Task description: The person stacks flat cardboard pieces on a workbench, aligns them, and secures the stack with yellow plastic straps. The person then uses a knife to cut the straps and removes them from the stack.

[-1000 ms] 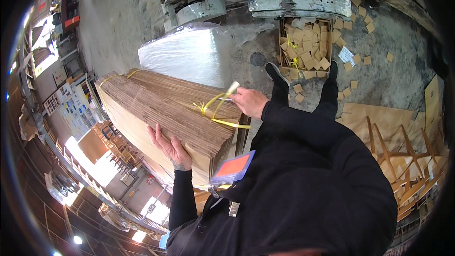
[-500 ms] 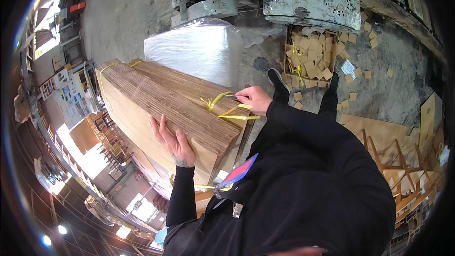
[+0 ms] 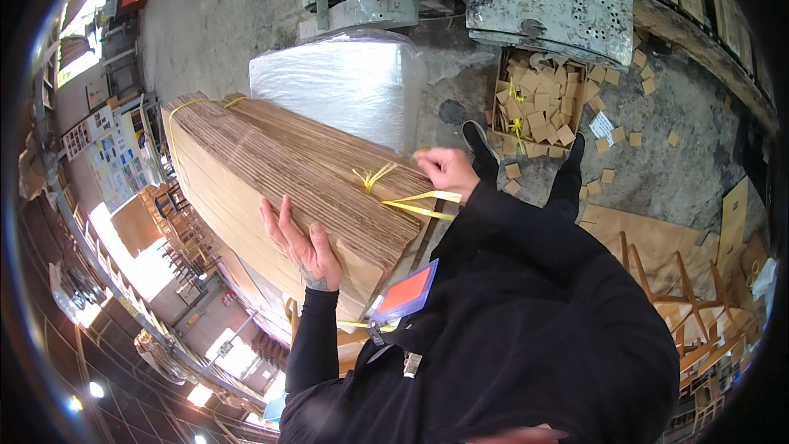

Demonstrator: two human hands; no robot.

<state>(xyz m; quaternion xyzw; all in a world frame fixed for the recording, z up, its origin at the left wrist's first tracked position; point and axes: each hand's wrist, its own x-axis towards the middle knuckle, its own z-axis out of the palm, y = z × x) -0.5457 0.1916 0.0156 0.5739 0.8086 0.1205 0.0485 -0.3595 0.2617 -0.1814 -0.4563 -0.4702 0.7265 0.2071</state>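
Observation:
A thick stack of flat brown cardboard point(image 3: 279, 160) stands on edge in front of me, its corrugated edges upward. Yellow plastic strap point(image 3: 374, 179) is knotted near the stack's near end, with loose ends sticking out to the right. My left hand point(image 3: 302, 247) rests on the stack's left side and edge, fingers stretched out and thumb apart. My right hand point(image 3: 449, 171) is closed just right of the stack's edge, beside the knot. A small yellowish bit shows at its fingertips; what the fist holds is otherwise hidden.
Behind the stack sits a plastic-wrapped block point(image 3: 329, 86). A worn pale metal machine part point(image 3: 551, 12) stands at the far side. Near my feet is a cardboard box point(image 3: 500, 94) of small brown squares, more scattered on the floor. Wooden chair frames point(image 3: 686, 304) are at right.
My right hand has moved slightly right and up from the knot, and the thin metal piece seen in it is hidden. The cut-looking strap ends stand up more. The left hand stays put.

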